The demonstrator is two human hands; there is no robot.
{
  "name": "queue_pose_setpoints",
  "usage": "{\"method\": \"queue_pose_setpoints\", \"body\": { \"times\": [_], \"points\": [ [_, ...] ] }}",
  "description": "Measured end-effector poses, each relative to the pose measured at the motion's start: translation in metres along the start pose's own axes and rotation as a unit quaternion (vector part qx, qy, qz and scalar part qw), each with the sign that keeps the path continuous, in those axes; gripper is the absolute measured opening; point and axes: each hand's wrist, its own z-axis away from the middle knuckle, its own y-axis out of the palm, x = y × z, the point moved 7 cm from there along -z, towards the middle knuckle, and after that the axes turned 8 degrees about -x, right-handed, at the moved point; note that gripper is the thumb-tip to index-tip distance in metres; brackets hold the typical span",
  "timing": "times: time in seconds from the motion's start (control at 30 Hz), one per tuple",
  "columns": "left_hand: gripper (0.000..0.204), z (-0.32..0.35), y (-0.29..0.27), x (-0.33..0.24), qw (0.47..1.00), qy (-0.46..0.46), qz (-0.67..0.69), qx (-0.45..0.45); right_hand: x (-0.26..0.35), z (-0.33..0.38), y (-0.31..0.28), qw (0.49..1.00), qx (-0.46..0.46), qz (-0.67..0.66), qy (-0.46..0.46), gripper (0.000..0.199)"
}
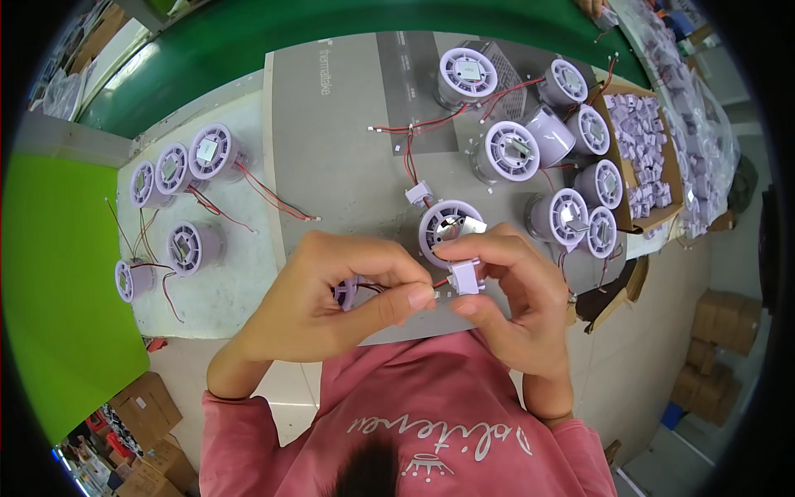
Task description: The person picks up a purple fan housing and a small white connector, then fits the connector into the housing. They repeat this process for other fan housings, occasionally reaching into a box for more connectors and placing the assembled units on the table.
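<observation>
My right hand point(530, 302) grips a small lavender plastic part point(465, 277) between thumb and fingers. Close to its left side, my left hand point(327, 290) pinches a small white wire connector point(436, 294), its thumb and forefinger pressed together. A short red wire shows between the connector and the part; whether the two are joined, I cannot tell. Just beyond my fingers stands a round lavender housing point(426, 234) with a slotted ring, partly hidden by my right hand. Another housing point(346, 291) with dark and red wires is mostly covered by my left hand. A similar lavender part point(418, 195) lies behind, on red and black wires.
Several lavender housings point(512, 151) with trailing wires stand at the right, others point(214, 149) on the left. An open cardboard box point(672, 170) of small lavender parts sits at the far right. Behind the grey work surface point(331, 157) runs a green strip point(331, 21); another person's hand point(591, 7) shows there.
</observation>
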Motion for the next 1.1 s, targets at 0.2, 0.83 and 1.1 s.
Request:
{"method": "queue_pose_setpoints", "body": {
  "times": [0.2,0.83,1.1],
  "points": [
    [0.008,-0.001,0.001,0.000,1.000,0.005,0.018,0.024,0.018,-0.004,0.001,0.980,-0.014,0.143,-0.137,0.036],
    [0.037,-0.003,-0.001,-0.004,0.987,0.015,-0.158,-0.002,0.025,0.014,0.011,0.929,-0.043,0.295,-0.221,0.035],
    [0.055,0.007,-0.003,-0.019,0.936,0.040,-0.348,-0.022,0.021,0.021,0.016,0.907,-0.020,0.354,-0.229,0.034]
  ]
}}
